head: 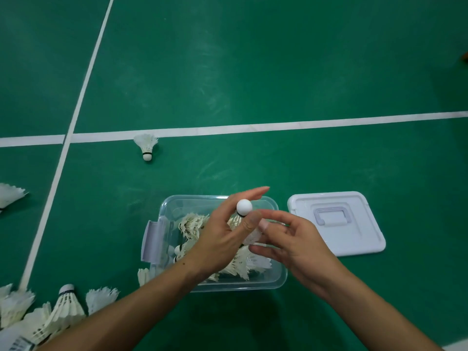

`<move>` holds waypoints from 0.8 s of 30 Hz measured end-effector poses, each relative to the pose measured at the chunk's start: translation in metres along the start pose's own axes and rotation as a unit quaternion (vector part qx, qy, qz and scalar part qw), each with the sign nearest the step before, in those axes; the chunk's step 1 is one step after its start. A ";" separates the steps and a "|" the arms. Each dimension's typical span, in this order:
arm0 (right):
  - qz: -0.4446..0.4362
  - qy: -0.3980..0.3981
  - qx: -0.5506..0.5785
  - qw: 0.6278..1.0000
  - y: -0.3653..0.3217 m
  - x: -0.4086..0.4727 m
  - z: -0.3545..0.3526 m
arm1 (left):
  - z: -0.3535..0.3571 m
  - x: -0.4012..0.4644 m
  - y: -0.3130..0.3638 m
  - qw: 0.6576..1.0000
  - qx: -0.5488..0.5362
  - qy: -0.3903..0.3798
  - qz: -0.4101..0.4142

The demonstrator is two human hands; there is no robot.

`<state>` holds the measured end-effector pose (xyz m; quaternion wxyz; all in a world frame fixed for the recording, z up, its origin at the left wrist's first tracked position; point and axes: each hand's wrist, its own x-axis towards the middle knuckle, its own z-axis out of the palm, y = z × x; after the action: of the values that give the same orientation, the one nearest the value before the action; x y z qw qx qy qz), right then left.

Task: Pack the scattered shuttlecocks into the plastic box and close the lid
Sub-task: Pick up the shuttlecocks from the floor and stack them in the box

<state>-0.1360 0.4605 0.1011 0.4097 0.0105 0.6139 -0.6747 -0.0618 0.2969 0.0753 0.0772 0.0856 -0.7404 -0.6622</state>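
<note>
Over the plastic box (266, 287) my left hand (217, 241) pinches a shuttlecock (244, 206) cork-up; my right hand (296, 239) hovers spread. Featherlight, with fragile feathers, I judge; best held by the cork.

Green court floor (278, 72) crossed by white lines (253, 127). Clear plastic box (162, 249) set on it, white lid (364, 239) laid just beside. Lone shuttlecock (146, 145) near line; shuttlecock cluster (58, 310) heaped lower left.

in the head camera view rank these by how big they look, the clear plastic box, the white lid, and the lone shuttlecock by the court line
1. clear plastic box
2. white lid, somewhat smaller
3. lone shuttlecock, by far the smallest, though it lies farther from the camera
</note>
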 end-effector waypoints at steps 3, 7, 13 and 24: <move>-0.001 0.021 0.035 0.999 0.000 -0.003 -0.010 | 0.005 -0.001 -0.005 1.000 0.013 -0.021 0.010; -0.074 0.114 -0.111 0.984 0.007 -0.006 -0.036 | -0.005 -0.001 -0.027 0.985 0.164 -0.045 0.007; -0.152 0.175 -0.307 0.923 0.014 -0.015 -0.061 | 0.002 -0.004 -0.046 0.890 0.425 -0.150 0.067; -0.172 0.100 -0.513 0.835 0.017 -0.019 -0.046 | 0.001 -0.001 -0.058 0.849 0.509 -0.104 0.091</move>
<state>-0.1359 0.5106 0.0860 0.1696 -0.2393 0.9017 -0.3176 -0.0601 0.2917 0.0177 0.0055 -0.0240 -0.9820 -0.1873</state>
